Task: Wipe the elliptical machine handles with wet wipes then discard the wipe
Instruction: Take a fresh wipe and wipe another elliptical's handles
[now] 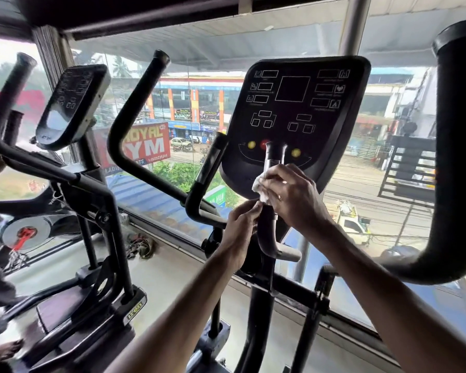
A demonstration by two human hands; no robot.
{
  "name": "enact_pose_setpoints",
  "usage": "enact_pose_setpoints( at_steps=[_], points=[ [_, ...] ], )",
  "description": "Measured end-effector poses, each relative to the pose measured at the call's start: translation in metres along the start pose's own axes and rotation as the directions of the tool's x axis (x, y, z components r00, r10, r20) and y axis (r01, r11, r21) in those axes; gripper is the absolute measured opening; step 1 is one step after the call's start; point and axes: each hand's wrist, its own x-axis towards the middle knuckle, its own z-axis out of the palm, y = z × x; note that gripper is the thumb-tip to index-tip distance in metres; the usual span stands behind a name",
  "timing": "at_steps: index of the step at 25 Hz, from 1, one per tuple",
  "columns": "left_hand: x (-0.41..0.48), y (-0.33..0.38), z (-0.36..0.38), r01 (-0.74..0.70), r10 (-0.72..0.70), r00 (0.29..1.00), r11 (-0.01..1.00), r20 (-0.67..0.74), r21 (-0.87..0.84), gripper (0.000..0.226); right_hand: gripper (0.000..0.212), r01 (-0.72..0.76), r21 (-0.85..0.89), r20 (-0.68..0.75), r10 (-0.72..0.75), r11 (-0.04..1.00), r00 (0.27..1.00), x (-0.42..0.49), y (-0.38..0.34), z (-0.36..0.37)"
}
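My bare forearms (388, 305) reach up from below. My right grip (291, 195) is curled round a crumpled white wet wipe (258, 185), pressing it against the short black curved handle with a silver sensor band (265, 232). My left grip (240, 227) pinches that handle just under the wipe. The handle's long axis runs upward across the lower edge of the black console panel (293, 103), so I judge the next stroke follows it. A thick black foam handle (455, 157) stands right of the console; the glass window (199, 63) lies behind it.

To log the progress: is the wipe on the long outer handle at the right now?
No, the right hand holds the wipe around the short inner handle in front of the console.
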Motion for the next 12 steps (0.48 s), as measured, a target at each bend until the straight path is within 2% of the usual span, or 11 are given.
enact_pose_setpoints(
  at_steps=[3, 5, 9, 12],
  points=[
    [0.002, 0.001, 0.003, 0.013, -0.013, 0.998, 1.000, -0.056, -0.004, 0.022, 0.014, -0.133, 0.000, -0.084, 0.132, 0.991, 0.988, 0.020, 0.007, 0.001],
    [0.003, 0.005, 0.004, 0.022, -0.022, 0.998, 1.000, -0.064, 0.009, 0.026, 0.009, -0.106, -0.004, -0.050, 0.106, 0.994, 0.993, 0.022, 0.007, 0.008],
    [0.002, 0.007, 0.004, 0.023, -0.022, 0.998, 1.000, -0.059, 0.004, 0.028, 0.016, -0.131, 0.045, -0.044, 0.133, 0.990, 0.990, 0.021, 0.008, 0.007],
    [0.002, 0.007, 0.004, 0.021, -0.021, 0.997, 1.000, -0.075, -0.003, 0.026, 0.011, -0.101, 0.010, 0.008, 0.101, 0.995, 0.995, 0.024, 0.012, 0.004]
  ],
)
